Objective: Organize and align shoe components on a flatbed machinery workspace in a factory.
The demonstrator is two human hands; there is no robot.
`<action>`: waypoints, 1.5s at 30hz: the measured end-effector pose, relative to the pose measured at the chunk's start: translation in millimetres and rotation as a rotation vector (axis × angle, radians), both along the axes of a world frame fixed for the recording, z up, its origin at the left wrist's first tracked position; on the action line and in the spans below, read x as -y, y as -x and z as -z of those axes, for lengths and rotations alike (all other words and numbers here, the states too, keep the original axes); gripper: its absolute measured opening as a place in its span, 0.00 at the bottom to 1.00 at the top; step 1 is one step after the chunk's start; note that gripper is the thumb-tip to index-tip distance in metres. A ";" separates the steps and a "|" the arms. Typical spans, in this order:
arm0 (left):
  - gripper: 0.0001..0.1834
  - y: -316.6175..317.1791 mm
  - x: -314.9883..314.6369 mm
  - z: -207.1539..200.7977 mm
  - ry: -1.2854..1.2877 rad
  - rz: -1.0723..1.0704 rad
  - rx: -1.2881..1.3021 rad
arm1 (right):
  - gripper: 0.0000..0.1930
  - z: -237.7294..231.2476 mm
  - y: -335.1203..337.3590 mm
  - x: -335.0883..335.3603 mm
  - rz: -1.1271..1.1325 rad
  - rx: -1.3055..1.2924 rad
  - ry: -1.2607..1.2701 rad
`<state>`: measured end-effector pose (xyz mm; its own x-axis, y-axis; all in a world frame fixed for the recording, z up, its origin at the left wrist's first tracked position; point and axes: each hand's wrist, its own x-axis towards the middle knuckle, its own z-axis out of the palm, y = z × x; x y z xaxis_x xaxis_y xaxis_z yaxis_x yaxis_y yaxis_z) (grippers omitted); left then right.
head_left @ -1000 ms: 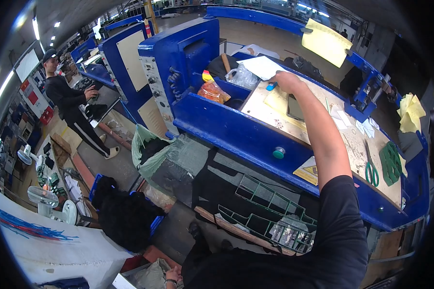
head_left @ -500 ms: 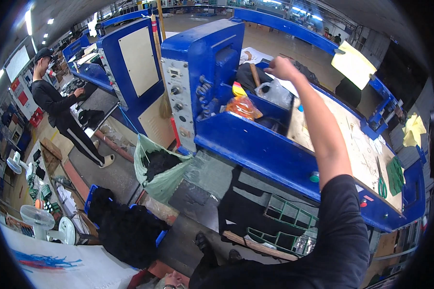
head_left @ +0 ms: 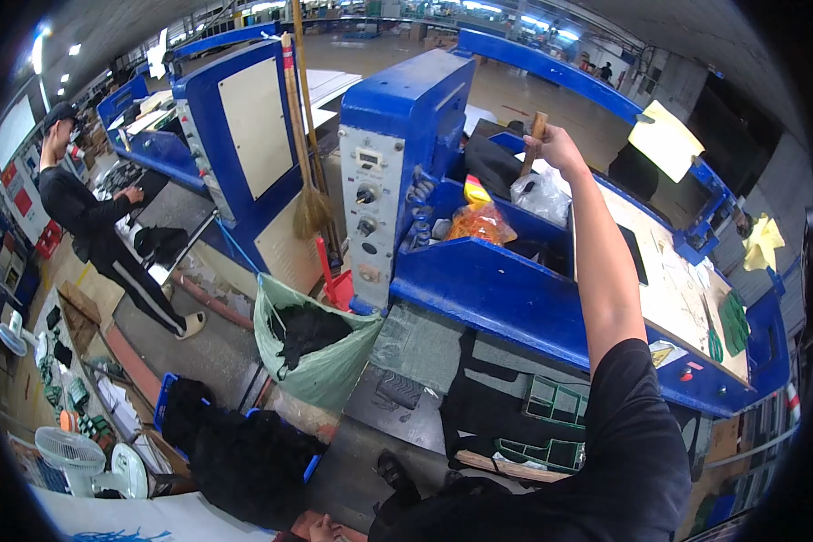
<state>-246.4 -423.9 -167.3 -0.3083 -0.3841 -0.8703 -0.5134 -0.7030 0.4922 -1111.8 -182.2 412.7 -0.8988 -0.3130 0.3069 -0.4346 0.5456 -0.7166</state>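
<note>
My right hand [head_left: 560, 152] reaches across the blue machine and is closed round a short wooden stick [head_left: 535, 142], held nearly upright above the machine's blue tray. The stick's lower end is close to a clear plastic bag [head_left: 542, 199]. Beside that bag in the tray lie an orange plastic packet [head_left: 481, 224] and a dark cloth [head_left: 490, 163]. My left hand [head_left: 323, 529] shows only in part at the lower edge, low by my body. Its fingers are too small and cut off to tell whether they hold anything.
Green-edged cutting frames [head_left: 556, 402] rest on the dark sheet below the machine. A pale green sack [head_left: 330, 366] of black scraps hangs by the control panel [head_left: 368, 217]. Black material [head_left: 235, 452] fills blue crates. A co-worker [head_left: 90, 208] stands at another machine, far left.
My right hand has closed on the wooden stick and tilted it up from where it lay in the tray. The whole view has shifted slightly.
</note>
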 end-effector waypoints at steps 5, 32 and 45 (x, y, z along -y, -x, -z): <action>0.21 40.3 7.0 -8.7 -0.213 -0.092 0.082 | 0.14 -53.1 -46.5 -21.7 -0.169 -0.062 0.248; 0.21 354.2 77.3 -501.0 0.500 -0.189 -1.204 | 0.17 16.9 -384.7 177.3 -0.957 -0.225 0.092; 0.19 305.7 280.5 -377.5 0.680 -0.575 -0.913 | 0.11 202.5 -419.7 -78.6 -0.452 0.350 -0.177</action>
<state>-552.2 -704.4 210.1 -0.3302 -0.9439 -0.0075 0.4933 -0.1793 0.8512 -692.2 -103.6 210.3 -0.7029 -0.7073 -0.0755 -0.4057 0.4858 -0.7742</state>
